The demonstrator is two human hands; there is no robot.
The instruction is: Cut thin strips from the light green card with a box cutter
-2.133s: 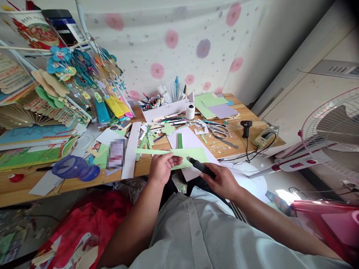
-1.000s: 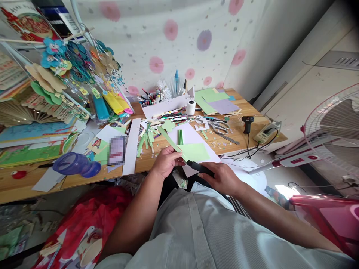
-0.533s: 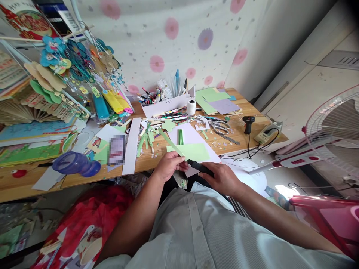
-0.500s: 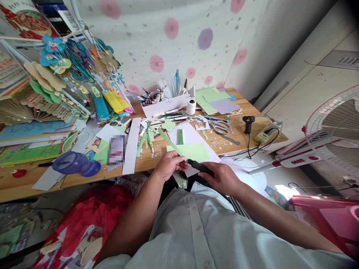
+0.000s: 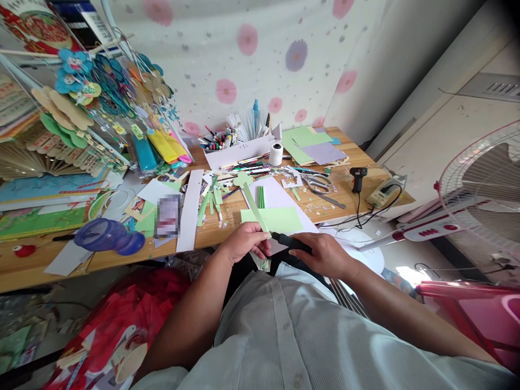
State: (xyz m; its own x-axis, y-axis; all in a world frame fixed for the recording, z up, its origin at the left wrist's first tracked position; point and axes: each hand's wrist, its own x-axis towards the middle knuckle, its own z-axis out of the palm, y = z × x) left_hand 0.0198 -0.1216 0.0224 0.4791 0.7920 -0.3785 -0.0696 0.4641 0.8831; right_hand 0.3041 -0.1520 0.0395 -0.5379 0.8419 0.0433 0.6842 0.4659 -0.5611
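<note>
My left hand (image 5: 245,242) pinches the near end of a long pale green paper strip (image 5: 255,206) between thumb and fingers. The strip slants up and away over the table. My right hand (image 5: 327,253) is wrapped round a slim black-handled tool (image 5: 291,242). Its narrow tip points left and meets the strip's near end at my left fingertips; whether it grips the paper is too small to tell. Just beyond my hands lies a light green paper sheet (image 5: 288,219) on a pale lilac sheet (image 5: 280,192). Several folded green strips (image 5: 260,197) lie there too.
A flower-shaped green cutout (image 5: 242,177), scissors (image 5: 319,184), a thread spool (image 5: 276,155) and paper scraps lie farther back. At the left is a blue translucent cup (image 5: 108,236) on its side. A glue gun (image 5: 358,179) and a fan (image 5: 483,179) are at the right.
The green strip now stands at a steeper angle, its far end swung slightly to the right. Both hands have barely shifted and keep their holds.
</note>
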